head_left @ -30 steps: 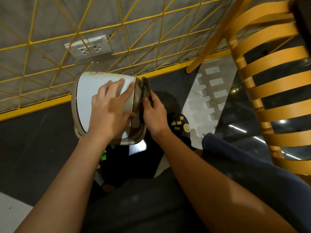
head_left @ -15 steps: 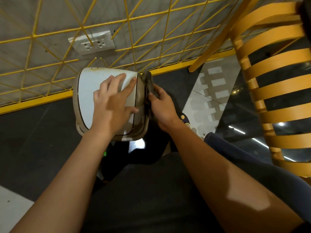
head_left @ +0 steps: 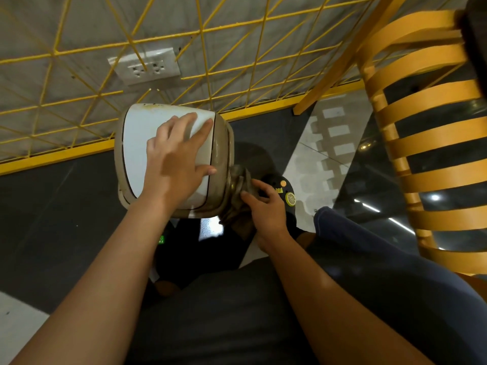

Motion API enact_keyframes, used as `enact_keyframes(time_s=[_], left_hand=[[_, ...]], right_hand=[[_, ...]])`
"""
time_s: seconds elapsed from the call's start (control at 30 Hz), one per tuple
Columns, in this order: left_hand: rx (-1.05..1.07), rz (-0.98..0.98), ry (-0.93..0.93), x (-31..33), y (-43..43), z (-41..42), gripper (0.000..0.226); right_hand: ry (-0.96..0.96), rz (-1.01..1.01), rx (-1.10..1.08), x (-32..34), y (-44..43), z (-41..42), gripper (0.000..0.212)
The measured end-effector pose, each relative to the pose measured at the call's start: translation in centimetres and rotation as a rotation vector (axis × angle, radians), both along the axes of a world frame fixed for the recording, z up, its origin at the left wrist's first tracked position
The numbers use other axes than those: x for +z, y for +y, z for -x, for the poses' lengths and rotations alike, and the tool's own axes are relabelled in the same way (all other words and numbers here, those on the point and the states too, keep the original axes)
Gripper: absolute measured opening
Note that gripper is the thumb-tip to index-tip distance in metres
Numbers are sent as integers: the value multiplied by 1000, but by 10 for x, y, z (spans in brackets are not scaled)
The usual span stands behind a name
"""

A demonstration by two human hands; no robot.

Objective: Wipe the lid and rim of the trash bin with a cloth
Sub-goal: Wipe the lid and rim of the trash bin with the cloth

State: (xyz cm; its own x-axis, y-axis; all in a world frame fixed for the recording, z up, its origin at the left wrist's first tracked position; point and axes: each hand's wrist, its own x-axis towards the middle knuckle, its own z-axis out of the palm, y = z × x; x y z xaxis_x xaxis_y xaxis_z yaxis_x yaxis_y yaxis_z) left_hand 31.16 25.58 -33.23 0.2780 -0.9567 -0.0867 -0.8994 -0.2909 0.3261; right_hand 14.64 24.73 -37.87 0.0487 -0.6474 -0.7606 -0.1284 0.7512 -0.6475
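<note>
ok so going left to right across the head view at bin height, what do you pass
bin lid → left hand → bin rim → cloth → right hand → shoe → wooden chair

Beige trash bin (head_left: 224, 154), white lid (head_left: 139, 143) shut, grey cloth (head_left: 241, 180) against rim
</note>
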Motion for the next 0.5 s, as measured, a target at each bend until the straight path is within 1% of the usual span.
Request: enact_keyframes(time_s=[0.07,0.13,0.23,0.5], left_hand=[[-2,2,-6,0,0,0,79],[3,4,0,0,0,0,79],[8,10,24,0,1,0,79],[8,-3,39,1,-1,-1,80]], right_hand=[[1,2,117,-2,-2,-9,28],[73,54,196,-4,-7,-19,21],[185,162,256,-7,-19,-27,15],[238,274,329,-15,-49,-38,17]])
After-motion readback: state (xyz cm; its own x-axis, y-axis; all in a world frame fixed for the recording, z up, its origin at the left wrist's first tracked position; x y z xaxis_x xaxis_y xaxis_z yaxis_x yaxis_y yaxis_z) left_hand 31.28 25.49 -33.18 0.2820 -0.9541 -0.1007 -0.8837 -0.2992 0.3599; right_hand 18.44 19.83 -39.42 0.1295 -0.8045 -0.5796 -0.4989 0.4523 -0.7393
